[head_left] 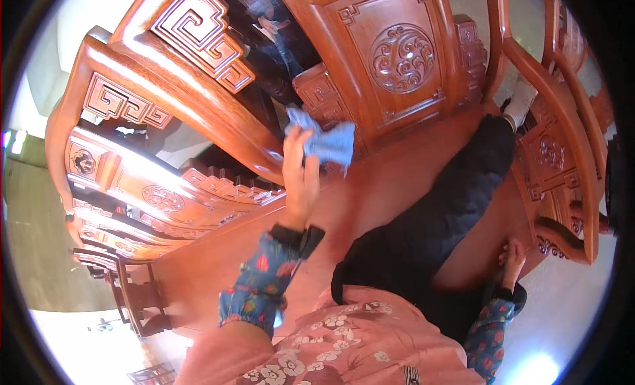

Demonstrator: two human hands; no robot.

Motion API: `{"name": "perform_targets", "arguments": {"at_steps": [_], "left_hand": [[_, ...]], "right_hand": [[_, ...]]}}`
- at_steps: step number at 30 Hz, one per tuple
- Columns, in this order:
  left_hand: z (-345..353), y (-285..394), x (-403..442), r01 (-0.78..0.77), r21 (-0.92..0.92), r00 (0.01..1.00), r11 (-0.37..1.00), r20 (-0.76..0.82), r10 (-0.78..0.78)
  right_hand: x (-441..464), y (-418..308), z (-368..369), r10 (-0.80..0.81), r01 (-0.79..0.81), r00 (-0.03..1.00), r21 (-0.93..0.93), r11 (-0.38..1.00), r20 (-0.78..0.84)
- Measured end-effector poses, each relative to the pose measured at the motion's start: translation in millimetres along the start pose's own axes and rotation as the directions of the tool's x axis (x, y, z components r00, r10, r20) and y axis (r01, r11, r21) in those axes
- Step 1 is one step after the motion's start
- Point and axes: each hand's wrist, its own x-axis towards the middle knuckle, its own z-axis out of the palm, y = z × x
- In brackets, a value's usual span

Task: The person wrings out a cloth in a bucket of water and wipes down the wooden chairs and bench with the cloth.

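A crumpled blue cloth (pixel 332 145) is pinched between the fingers of the left hand (pixel 301 181), near the carved backrest (pixel 370 97) and over the reddish wooden seat (pixel 390 193). The right hand (pixel 512 260) is at the seat's edge, fingers curled; whether they grip it, I cannot tell. A black-trousered leg (pixel 440 193) stretches along the seat.

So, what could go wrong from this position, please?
The blue cloth, bunched in the left hand, has loose ends that might snag on the carved backrest. The right hand is near the edge of the seat and could slip if weight goes on it. The foot, close to the carved armrest, may scuff the wood.
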Motion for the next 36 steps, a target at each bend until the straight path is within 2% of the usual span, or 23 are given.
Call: {"name": "perform_targets", "arguments": {"at_steps": [2,3,5,6,8,9,10,12,14,16,18,20,22,23,24,26,27,28,30,31,36], "left_hand": [[-5,-5,-18,0.202,-0.405,0.978,0.892,0.032,-0.207],[-8,0,-11,0.207,-0.403,0.977,0.891,0.033,-0.211],[-15,22,12,0.259,-0.697,0.92,0.668,-0.032,-0.39],[-11,23,19,0.263,-0.7,0.915,0.664,-0.036,-0.401],[3,22,39,-0.024,-0.422,0.99,0.906,-0.133,-0.036],[9,13,41,0.019,-0.31,0.998,0.951,-0.054,-0.038],[17,4,39,0.111,-0.181,0.992,0.977,-0.037,-0.12],[27,-22,37,0.255,-0.311,0.963,0.916,-0.002,-0.269],[24,-27,48,0.215,-0.32,0.976,0.923,0.031,-0.217],[15,-27,56,0.192,-0.318,0.981,0.928,0.066,-0.18],[9,-21,74,0.312,-0.25,0.942,0.917,0.21,-0.263],[9,-26,82,0.284,-0.274,0.954,0.919,0.175,-0.242],[0,-22,92,0.357,-0.23,0.901,0.905,0.342,-0.269],[0,-24,90,0.355,-0.156,0.897,0.922,0.336,-0.289],[2,-23,81,0.357,-0.161,0.896,0.92,0.337,-0.288],[13,-15,64,0.117,0.167,0.989,0.979,0.069,-0.13],[18,-13,57,0.131,0.225,0.988,0.966,0.045,-0.145],[21,-11,52,0.127,0.217,0.989,0.968,0.041,-0.139],[27,-11,43,0.072,0.258,0.996,0.963,-0.064,-0.058],[29,-14,36,0.031,0.22,0.997,0.975,-0.08,-0.013],[27,-5,2,0.02,0.157,0.999,0.987,-0.045,-0.013]], "right_hand": [[1,-2,4,0.037,-0.037,0.999,-0.014,0.999,-0.015],[1,-1,4,0.036,-0.036,0.999,0.002,0.999,-0.017],[-1,6,-3,0.035,-0.035,0.999,-0.001,0.999,-0.013],[2,11,-4,0.036,-0.036,0.999,0.021,0.999,-0.008],[10,19,-4,0.028,-0.028,1.0,0.047,0.998,-0.003],[11,22,-4,0.032,-0.032,0.999,0.044,0.999,-0.01],[11,25,-6,0.04,-0.039,0.999,0.039,0.998,-0.018],[8,23,-6,0.018,-0.017,1.0,0.034,0.999,-0.021],[9,20,-3,-0.005,0.006,1.0,0.036,0.999,-0.02],[7,16,-5,0.046,-0.048,0.998,-0.049,0.998,-0.04],[9,15,-5,0.042,-0.043,0.999,-0.033,0.999,-0.036],[8,13,-3,0.037,-0.038,0.999,-0.022,0.999,-0.038],[6,7,-1,0.054,-0.056,0.997,-0.036,0.998,-0.052],[6,10,-3,0.053,-0.055,0.997,-0.041,0.998,-0.055],[7,15,-4,0.036,-0.036,0.999,-0.003,0.999,-0.038],[9,20,-1,0.007,-0.006,1.0,0.046,0.999,-0.03],[8,21,-2,-0.011,0.012,1.0,0.034,0.999,-0.028],[9,22,-2,-0.031,0.032,0.999,0.022,0.999,-0.028],[10,23,0,-0.026,0.026,0.999,0.006,1.0,-0.04],[10,23,-1,-0.011,0.01,0.999,-0.016,1.0,-0.041],[3,9,1,-0.036,0.034,0.999,-0.067,0.997,-0.029]]}}
